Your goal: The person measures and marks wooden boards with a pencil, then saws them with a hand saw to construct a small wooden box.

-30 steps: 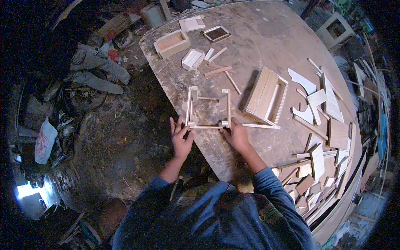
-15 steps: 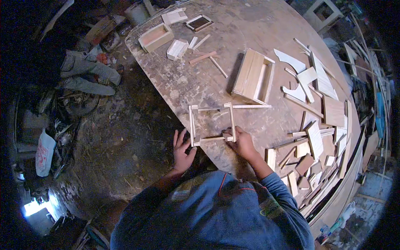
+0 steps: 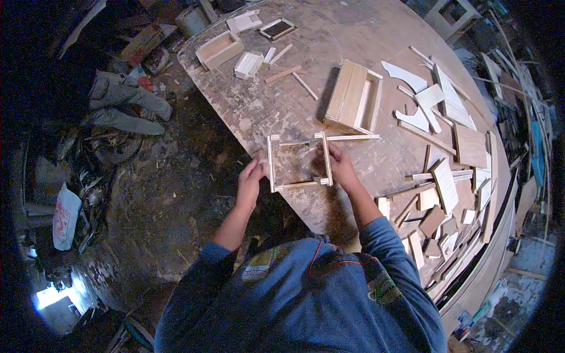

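A small open wooden frame [image 3: 271, 163], made of pale slats with short posts at its corners, stands at the near left edge of the table. My right hand [image 3: 343, 169] grips its right side, with the fingertips reaching inside the rail. On the opposite side, my left hand [image 3: 249, 181] has its fingers drawn together against the outside of the left rail; their tips are slightly blurred. Behind the frame lies a thin wooden strip [image 3: 356, 137]. A larger wooden box [image 3: 347, 97] with a long open compartment sits just beyond that strip.
Curved white panels [image 3: 406, 76], boards and several offcuts [image 3: 432, 220] crowd the worktable [image 3: 247, 106] on the right. At the far left are an open box [image 3: 219, 52], a small dark-centred frame [image 3: 278, 29] and loose sticks [image 3: 282, 75]. Left of the table edge is the dirt-stained floor [image 3: 176, 194].
My left hand has come up along the frame's left side, its spread fingers drawing together. My right hand has slid from the near right corner farther up the right side. The view has shifted slightly.
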Motion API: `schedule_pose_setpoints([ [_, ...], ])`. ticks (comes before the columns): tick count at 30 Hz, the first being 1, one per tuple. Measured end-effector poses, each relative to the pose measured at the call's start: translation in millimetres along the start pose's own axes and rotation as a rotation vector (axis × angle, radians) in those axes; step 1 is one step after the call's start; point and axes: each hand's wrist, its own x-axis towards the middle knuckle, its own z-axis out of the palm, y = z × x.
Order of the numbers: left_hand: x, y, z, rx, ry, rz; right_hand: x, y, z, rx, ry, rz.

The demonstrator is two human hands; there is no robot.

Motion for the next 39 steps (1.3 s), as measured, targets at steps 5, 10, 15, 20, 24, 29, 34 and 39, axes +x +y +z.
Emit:
schedule_pose_setpoints([
  [5, 22.7, -7.9, -4.1, 0.529, -0.098, 0.171, 32.8, 44.4, 7.8, -0.076, -0.007, 0.001],
  [10, 22.7, -3.6, 7.7, 0.308, -0.073, 0.086, 34.2, 29.4, 7.9, -0.360, -0.029, -0.140],
  [15, 18.6, -11.2, 5.1, 0.374, -0.134, 0.124, 17.6, 24.7, -0.7, -0.442, -0.014, -0.063],
  [20, -9.0, 1.2, 38.4, 0.295, -0.219, 0.077, -8.5, 59.2, -28.8, -0.344, 0.066, -0.100],
  [24, -10.7, -6.5, 40.8, 0.228, -0.268, 0.087, -39.8, 27.7, -32.0, -0.352, 0.141, -0.069],
  [29, -1.6, -11.4, 46.9, 0.301, -0.294, 0.059, -39.6, 40.1, -39.6, -0.332, 0.214, -0.144],
  [34, 0.4, -14.7, 50.0, 0.345, -0.264, 0.097, -36.3, 28.9, -37.8, -0.267, 0.237, -0.144],
  [39, 2.9, -18.1, 46.7, 0.289, -0.237, 0.064, -54.1, 22.7, -59.1, -0.362, 0.493, -0.197],
])
